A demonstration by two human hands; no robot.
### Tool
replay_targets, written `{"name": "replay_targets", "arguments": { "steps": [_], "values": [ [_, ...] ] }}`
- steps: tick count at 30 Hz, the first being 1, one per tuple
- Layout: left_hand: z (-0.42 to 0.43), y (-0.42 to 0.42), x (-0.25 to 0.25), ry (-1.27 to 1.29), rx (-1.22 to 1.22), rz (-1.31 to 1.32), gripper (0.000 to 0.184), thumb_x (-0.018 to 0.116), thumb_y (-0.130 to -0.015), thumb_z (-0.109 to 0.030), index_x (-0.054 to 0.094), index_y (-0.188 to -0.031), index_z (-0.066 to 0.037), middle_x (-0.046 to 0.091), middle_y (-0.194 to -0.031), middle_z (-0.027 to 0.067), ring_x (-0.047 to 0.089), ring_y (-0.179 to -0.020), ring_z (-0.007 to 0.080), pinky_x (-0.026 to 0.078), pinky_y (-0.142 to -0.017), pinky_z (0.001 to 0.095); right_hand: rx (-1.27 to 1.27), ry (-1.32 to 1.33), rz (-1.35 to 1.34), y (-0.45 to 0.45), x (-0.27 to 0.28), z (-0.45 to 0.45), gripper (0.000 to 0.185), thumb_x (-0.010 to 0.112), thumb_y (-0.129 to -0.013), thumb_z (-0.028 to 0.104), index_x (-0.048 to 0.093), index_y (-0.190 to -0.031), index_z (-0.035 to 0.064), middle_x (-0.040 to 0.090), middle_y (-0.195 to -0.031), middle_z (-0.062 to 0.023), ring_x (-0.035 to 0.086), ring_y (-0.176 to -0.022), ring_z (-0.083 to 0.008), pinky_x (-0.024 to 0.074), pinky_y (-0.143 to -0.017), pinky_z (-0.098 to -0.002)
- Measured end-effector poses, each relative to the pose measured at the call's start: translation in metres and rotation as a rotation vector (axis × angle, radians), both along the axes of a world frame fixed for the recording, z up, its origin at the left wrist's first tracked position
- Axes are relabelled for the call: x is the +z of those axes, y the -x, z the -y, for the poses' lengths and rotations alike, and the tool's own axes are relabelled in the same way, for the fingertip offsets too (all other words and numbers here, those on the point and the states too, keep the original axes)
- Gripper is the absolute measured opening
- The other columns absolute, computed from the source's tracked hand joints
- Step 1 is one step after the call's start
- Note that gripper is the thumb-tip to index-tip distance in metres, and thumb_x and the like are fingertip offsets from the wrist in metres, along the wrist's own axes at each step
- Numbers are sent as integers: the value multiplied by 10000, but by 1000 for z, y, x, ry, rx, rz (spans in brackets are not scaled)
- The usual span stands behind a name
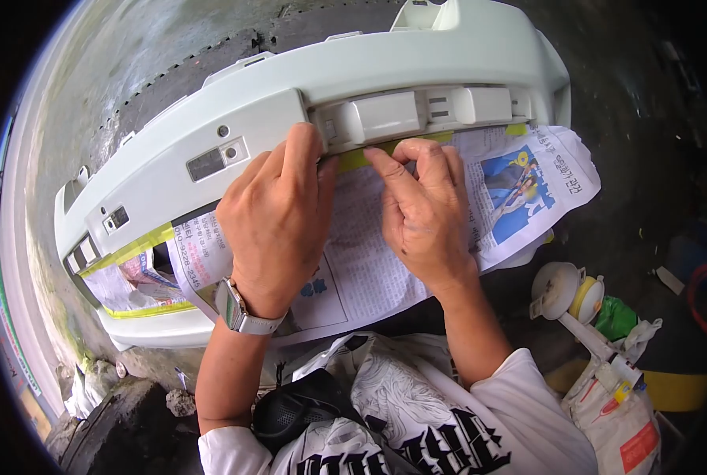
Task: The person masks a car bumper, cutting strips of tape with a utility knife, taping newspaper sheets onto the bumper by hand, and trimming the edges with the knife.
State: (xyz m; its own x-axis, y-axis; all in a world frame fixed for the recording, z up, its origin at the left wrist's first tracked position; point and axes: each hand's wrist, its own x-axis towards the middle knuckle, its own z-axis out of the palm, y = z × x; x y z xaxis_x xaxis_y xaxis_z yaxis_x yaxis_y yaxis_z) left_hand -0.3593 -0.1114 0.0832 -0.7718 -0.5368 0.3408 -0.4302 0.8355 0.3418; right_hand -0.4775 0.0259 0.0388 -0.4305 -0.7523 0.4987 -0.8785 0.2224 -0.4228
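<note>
A white car bumper [385,59] stretches across the view, with printed newspaper [353,237] along its lower side. Yellow masking tape [355,161] joins the paper's upper edge to the bumper's recessed strip. My left hand [278,210], wearing a wristwatch [233,307], is closed at that edge; its index finger bends over the bumper and its thumb lies by the tape, with the other fingertips hidden. Just to the right, my right hand [429,210] has its fingers curled in, the index fingertip on the tape.
A masking dispenser with a yellow roll [585,299] stands at lower right, beside a green bundle [616,318] and a white bag [616,416]. More taped newspaper [136,277] covers the bumper's left opening. Below it, a grey stone [180,402] lies on the ground.
</note>
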Motion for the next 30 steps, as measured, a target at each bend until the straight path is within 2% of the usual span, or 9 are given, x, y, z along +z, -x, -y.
{"name": "replay_targets", "arguments": {
  "steps": [7, 9, 17, 19, 26, 28, 29, 30],
  "values": [
    [0, 2, -1, 14, -7, -24, 260, 796, -886, -157, 561, -979, -96, 668, -775, 62, 690, -714, 272, 520, -620, 395, 45, -73, -7, -8, 8, 3, 411, 740, -793, 68, 777, -1201, 93, 598, -1053, -78, 557, -944, -284, 453, -829, -429],
    [-1, 1, 0, -17, 0, -13, 276, 813, -898, -177, 573, -993, -80, 692, -814, 84, 696, -700, 305, 512, -621, 411, -11, -108, -43, -3, 9, -3, 412, 740, -791, 58, 781, -1198, 100, 597, -1044, -73, 561, -952, -289, 458, -830, -437],
    [0, -3, 2, -27, 0, -4, 280, 811, -898, -167, 570, -1014, -84, 678, -789, 87, 690, -682, 286, 509, -619, 403, -140, -83, -91, 17, 8, -21, 404, 733, -785, 31, 785, -1181, 93, 613, -1042, -76, 570, -932, -294, 467, -831, -443],
    [-1, -4, 4, -26, 4, -4, 282, 811, -899, -169, 568, -1012, -83, 672, -782, 87, 684, -674, 283, 507, -618, 402, -164, -83, -57, 17, 12, -22, 409, 684, -807, -54, 792, -1180, 72, 623, -1025, -96, 582, -939, -307, 474, -863, -437],
    [-2, -5, 4, -27, 1, 1, 290, 805, -904, -165, 564, -1043, -81, 658, -776, 89, 670, -668, 292, 499, -617, 409, -169, -82, -82, 16, 12, -22, 404, 698, -795, -42, 786, -1177, 59, 634, -1053, -96, 586, -947, -312, 478, -867, -438],
    [-2, -4, 6, -30, 3, -2, 290, 801, -906, -162, 562, -1049, -80, 658, -780, 90, 671, -671, 295, 498, -618, 411, -125, -105, -42, 11, 15, -17, 416, 710, -784, -29, 782, -1185, 58, 635, -1078, -94, 586, -955, -310, 480, -870, -437],
    [-3, -4, 8, -32, 2, 9, 278, 784, -907, -151, 558, -1053, -80, 670, -802, 89, 680, -701, 298, 508, -627, 418, -80, -114, -81, 10, 10, -15, 412, 748, -775, 81, 772, -1186, 71, 602, -1091, -66, 568, -992, -284, 464, -879, -437],
    [-4, -5, 9, -34, 2, 22, 267, 767, -908, -140, 553, -1056, -80, 682, -825, 88, 690, -731, 302, 517, -636, 424, -78, -110, -78, 5, 9, -11, 412, 748, -775, 81, 772, -1186, 71, 602, -1091, -66, 568, -992, -284, 464, -879, -437]
  ]
}}
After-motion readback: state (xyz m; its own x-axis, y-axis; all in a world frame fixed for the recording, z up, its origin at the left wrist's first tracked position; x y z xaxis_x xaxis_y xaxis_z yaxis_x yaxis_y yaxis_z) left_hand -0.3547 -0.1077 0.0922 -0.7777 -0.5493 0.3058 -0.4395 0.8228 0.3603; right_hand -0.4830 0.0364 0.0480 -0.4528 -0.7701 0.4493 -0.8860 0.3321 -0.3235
